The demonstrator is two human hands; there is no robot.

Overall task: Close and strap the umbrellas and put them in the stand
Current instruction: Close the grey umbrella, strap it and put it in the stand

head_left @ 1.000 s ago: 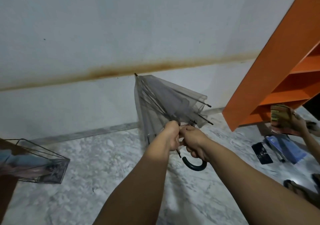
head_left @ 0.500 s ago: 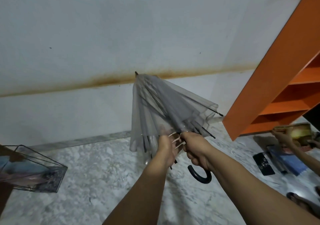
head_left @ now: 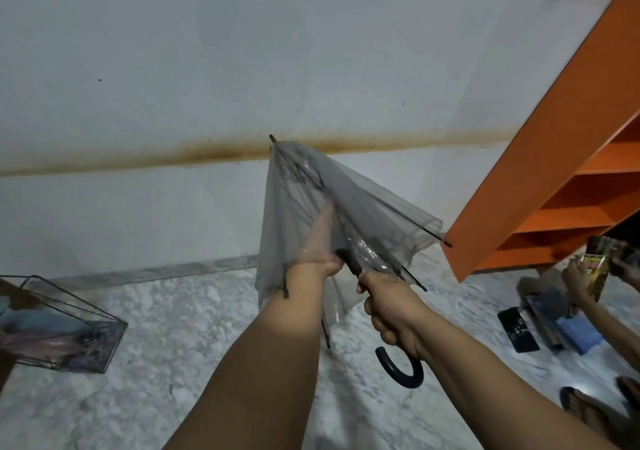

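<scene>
Two bare arms are reaching up from the bottom of the frame toward a pale wall (head_left: 173,51) that is filling the whole upper half, a rusty brown stain (head_left: 207,153) running across it. Below it a marbled floor (head_left: 173,363) is spreading over the lower half. An orange shelf unit (head_left: 561,158) is leaning in along the right edge. In the centre a transparent grey umbrella (head_left: 363,207) is hanging half collapsed, its tip pointing up toward the stain and its ribs fanning out toward the shelf. At the lower left a wire stand (head_left: 62,328) is sitting on the floor with pale bundled fabric inside — well apart from the umbrella.

The left hand (head_left: 320,241) is reaching inside the canopy, showing through the clear plastic, its fingers wrapping around the shaft region. The right hand (head_left: 391,314) is clenching the shaft just above the black hooked handle (head_left: 403,370), which is curling out below the fist.

At the right edge another person's hands (head_left: 581,276) are holding a small printed packet (head_left: 594,269) over some dark and blue items (head_left: 575,331) lying on the floor — a sandal (head_left: 585,404) is showing in the lower right corner.
</scene>
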